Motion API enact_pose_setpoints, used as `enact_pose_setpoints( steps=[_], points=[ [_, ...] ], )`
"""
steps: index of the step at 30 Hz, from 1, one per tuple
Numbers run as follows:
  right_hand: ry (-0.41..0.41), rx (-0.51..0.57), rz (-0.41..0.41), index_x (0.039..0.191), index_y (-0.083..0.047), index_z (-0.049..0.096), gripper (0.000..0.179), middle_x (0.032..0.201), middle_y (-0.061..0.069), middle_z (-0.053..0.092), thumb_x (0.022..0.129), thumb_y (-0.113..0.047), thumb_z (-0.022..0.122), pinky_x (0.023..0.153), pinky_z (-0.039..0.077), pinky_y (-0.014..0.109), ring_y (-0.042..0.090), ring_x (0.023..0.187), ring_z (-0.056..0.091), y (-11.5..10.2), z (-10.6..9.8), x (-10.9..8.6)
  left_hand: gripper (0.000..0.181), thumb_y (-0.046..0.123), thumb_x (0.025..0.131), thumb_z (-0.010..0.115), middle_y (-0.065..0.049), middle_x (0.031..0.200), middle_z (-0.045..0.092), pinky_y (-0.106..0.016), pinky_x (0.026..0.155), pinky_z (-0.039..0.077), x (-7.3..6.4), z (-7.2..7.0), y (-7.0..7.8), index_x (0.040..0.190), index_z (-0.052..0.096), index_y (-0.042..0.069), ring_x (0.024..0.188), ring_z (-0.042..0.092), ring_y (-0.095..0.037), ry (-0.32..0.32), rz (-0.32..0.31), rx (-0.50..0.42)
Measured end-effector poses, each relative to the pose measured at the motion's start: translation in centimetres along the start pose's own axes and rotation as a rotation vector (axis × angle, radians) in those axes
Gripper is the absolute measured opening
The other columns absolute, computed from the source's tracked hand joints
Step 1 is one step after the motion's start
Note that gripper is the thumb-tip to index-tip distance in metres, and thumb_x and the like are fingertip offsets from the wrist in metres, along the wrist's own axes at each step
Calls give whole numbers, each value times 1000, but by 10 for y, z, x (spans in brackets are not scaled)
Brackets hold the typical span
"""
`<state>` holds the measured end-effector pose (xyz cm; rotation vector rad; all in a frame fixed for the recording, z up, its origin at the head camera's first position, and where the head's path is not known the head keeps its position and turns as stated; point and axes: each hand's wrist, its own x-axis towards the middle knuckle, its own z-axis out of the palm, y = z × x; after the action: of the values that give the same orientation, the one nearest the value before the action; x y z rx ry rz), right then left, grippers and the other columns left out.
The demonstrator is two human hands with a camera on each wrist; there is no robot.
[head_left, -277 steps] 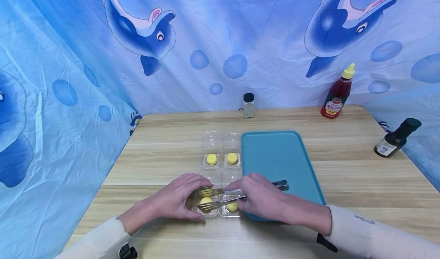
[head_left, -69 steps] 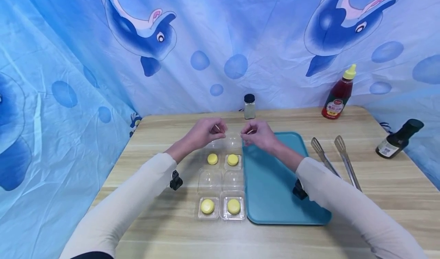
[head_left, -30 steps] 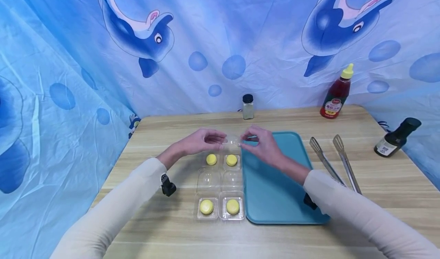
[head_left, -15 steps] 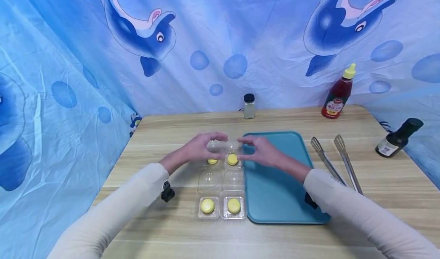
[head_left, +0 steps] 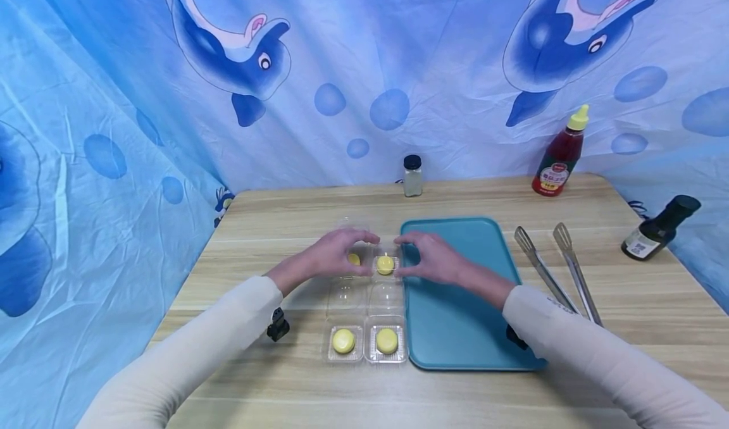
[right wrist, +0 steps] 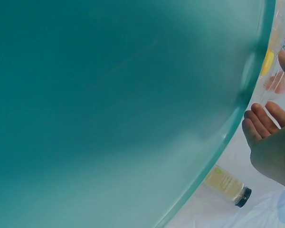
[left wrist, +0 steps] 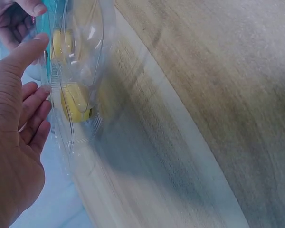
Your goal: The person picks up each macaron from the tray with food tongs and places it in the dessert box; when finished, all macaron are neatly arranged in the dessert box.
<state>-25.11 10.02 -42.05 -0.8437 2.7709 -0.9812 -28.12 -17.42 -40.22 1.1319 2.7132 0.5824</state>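
Blue dolphin-print sheeting (head_left: 342,43) hung behind and left of a wood-grain worktop (head_left: 273,378). Left hand (head_left: 336,253) and right hand (head_left: 428,257) faced each other across the back-right box (head_left: 385,278), one per side. Thumb and fingers of each were curved, tips well apart, at the clear plastic's edges; couldn't tell if either had firm hold. Yellow round piece (head_left: 385,264) sat in that box; lid angle unclear.

Back-left box (left wrist: 97,124) was just beside it, mostly behind the left hand in the head view, with its own yellow piece (head_left: 354,259) and its lid (head_left: 353,224) open toward the worktop's back edge.

Nearer the front: front-left box (head_left: 345,357) and front-right box (head_left: 387,357), both lids folded back, one yellow piece each.

Teal tray (head_left: 467,334) lay flat along the right-hand boxes. Metal tongs (head_left: 574,264) lay between tray and worktop's right edge, arms spread, lower part behind the right sleeve (head_left: 604,347). Black-capped jar (head_left: 412,177) stood at the back edge, red sauce bottle (head_left: 559,154) near the back-right corner, dark bottle (head_left: 660,228) by the right edge.
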Motion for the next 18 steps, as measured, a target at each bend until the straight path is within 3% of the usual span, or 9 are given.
enact_pose_setpoints(
  steps=[18],
  points=[
    [3,-12,-2,147,-1,59,75,149,20,59,86,-31,91,118,43,57,40,142,52,-3,-3,-2,74,44,87,88,-4,151,61,-52,123,36,0,-1,5,149,60,15,145,49,-28,9,-13,49]
  ],
)
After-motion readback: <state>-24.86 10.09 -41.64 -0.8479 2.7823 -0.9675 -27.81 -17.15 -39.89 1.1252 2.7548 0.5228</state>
